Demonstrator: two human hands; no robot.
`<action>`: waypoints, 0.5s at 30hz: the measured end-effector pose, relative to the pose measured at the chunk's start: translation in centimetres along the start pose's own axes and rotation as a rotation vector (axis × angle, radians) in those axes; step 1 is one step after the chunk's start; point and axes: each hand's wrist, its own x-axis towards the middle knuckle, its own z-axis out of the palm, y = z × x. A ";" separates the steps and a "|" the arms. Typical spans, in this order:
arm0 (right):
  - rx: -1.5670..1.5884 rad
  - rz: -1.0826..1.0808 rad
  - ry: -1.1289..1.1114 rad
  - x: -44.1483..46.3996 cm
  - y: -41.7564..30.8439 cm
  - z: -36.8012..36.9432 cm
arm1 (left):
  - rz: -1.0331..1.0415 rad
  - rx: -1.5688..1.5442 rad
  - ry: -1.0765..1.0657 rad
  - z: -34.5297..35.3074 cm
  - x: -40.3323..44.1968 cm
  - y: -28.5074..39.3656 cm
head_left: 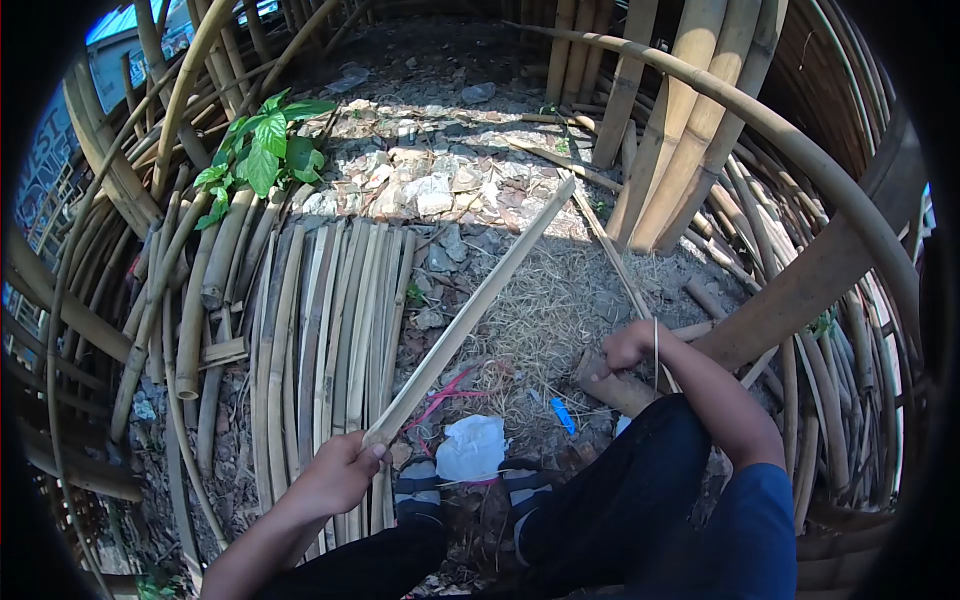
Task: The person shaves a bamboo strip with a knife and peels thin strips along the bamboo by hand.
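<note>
Wears blue sleeve [750, 515]; grips bamboo strip [480, 303] in left hand [335, 475]; clenches right hand [630, 345], cannot tell around what.

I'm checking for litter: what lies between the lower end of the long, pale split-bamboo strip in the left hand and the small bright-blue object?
In the head view, thin pink ribbon, then a crumpled white sheet, lie between strip and blue object.

The bamboo strip [477, 304] looks matt (smooth, perhaps).
</note>
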 end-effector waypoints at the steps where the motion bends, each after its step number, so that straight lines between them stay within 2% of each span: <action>1: -0.004 -0.002 -0.003 -0.5 -0.3 -0.3 | -0.042 -0.018 -0.015 -0.1 -0.2 0.6; 3: -0.261 0.225 0.694 -2.9 -1.2 -1.6 | -0.091 -0.037 -0.029 0.0 -0.4 0.9; 4: -0.261 0.220 0.694 -3.6 -1.4 -2.4 | -0.061 -0.023 -0.012 0.0 -0.4 0.8; 6: -0.063 0.354 1.265 -5.1 -1.7 -3.9 | -0.028 -0.009 0.010 0.0 -0.3 0.8; 7: -0.069 0.354 1.268 -6.4 -2.7 -4.3 | -0.021 -0.011 0.017 0.1 -0.2 0.8; 9: 0.194 0.304 1.477 -8.6 -5.9 -4.6 | -0.015 -0.004 0.019 0.2 -0.1 1.0; 11: 0.462 0.034 1.480 -8.9 -9.2 -3.4 | -0.005 0.043 0.021 0.4 0.0 1.4; 13: 0.541 -0.281 1.361 -7.4 -12.9 -1.1 | 0.011 0.054 0.014 0.7 -0.2 2.0; 15: 0.488 -0.439 1.156 -7.2 -16.7 1.0 | 0.023 0.066 0.001 1.0 -0.4 2.4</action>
